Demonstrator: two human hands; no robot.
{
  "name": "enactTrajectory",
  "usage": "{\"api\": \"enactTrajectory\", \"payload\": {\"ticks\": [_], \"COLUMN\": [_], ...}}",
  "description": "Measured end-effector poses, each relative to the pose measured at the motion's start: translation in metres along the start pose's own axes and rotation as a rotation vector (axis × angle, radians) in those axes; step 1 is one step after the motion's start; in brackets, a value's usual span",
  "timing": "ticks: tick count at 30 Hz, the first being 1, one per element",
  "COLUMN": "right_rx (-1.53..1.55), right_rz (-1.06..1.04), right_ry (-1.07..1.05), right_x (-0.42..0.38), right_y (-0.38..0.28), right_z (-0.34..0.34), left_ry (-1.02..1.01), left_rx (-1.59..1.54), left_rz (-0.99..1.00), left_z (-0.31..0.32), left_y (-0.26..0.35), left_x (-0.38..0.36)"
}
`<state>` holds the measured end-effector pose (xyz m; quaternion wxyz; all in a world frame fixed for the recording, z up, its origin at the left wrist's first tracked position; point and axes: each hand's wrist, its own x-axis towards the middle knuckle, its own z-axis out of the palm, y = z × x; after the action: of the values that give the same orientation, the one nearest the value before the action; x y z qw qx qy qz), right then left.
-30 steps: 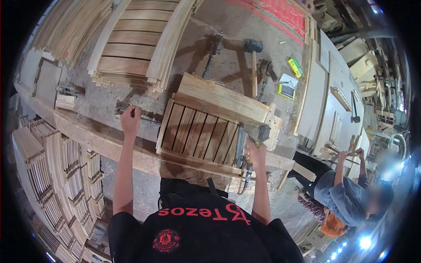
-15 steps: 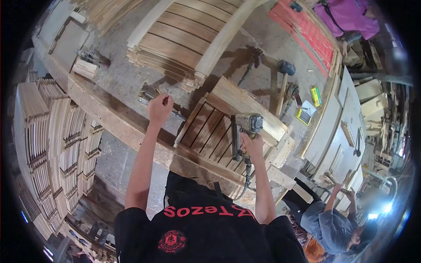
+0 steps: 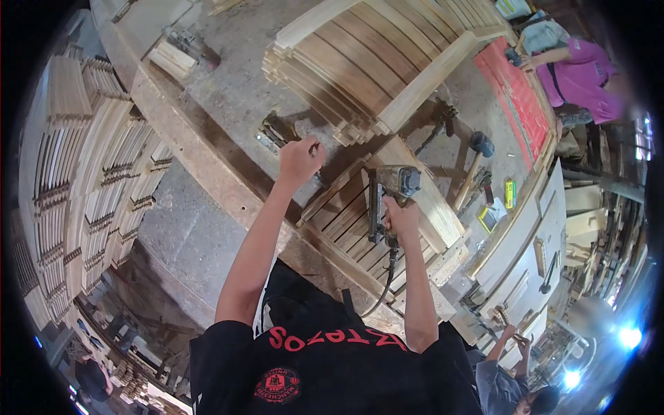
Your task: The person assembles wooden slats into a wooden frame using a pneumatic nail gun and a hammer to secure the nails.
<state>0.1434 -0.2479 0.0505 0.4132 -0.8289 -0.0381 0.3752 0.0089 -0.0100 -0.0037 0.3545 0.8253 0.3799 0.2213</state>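
At bench (image 3: 235, 90) | R hand (image 3: 401, 218) gripping nailer (image 3: 396, 180) over slats (image 3: 339, 216) | L hand (image 3: 302, 163) curling, can't tell if holding | best keeping nailer sq., hose (image 3: 390, 270) slack, L hand clear

left hand (image 3: 301, 163): curled | right hand (image 3: 402, 213): clenched | both arms (image 3: 252, 256): stretched forward

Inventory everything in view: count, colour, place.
Nail gun: one, grey, in right hand
Hose: one, black, below nail gun
Slatted frame: one, brown, on workbench
Slatted panels: several, brown, beyond frame
Other tools: several, dark, on workbench
Mallet: one, black-headed, right of frame
Boxes: apparently two, partly yellow, near mallet
Sheet: one, red, upper right
Wood stacks: several, brown, left
Other people: three, purple, grey, black clothing, edges
Workbench: one, grey, centre
Left hand: one, bare, above workbench
Right hand: one, bare, holding nail gun
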Motion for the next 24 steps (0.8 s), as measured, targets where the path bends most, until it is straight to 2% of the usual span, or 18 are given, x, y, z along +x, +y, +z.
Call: {"api": "enactTrajectory", "payload": {"ticks": [4,8,12,14,17,19,22,24], "right_rx": [-0.019,-0.203,-0.241,-0.186,-0.101,-0.024,0.097,0.074], "right_rz": [-0.017,0.003,-0.017,0.091,0.131,0.029,0.041,0.052], "right_ry": [-0.003,-0.028,-0.009,0.014,0.121,0.114,0.106,0.065], "right_x": [-0.027,-0.079,-0.097,-0.103,-0.081,-0.056,-0.024,-0.008], "right_y": [0.013,0.041,0.084,0.054,0.035,0.026,0.003,-0.005], "right_z": [-0.002,-0.001,0.011,0.017,0.019,0.015,0.014,0.012], "left_ry": [-0.002,-0.015,-0.057,-0.075,-0.127,-0.206,-0.28,-0.268], "left_rx": [0.005,-0.001,-0.004,-0.005,0.024,0.074,0.156,0.149], "left_rz": [-0.024,-0.033,-0.069,-0.077,-0.084,-0.101,-0.081,-0.081], "left_z": [0.002,0.002,0.0,0.0,-0.002,-0.005,-0.008,-0.009], "left_y": [-0.001,-0.005,-0.002,-0.001,0.0,0.002,0.003,0.006], "left_x": [-0.002,-0.002,-0.001,0.0,0.001,0.004,0.006,0.006]}}
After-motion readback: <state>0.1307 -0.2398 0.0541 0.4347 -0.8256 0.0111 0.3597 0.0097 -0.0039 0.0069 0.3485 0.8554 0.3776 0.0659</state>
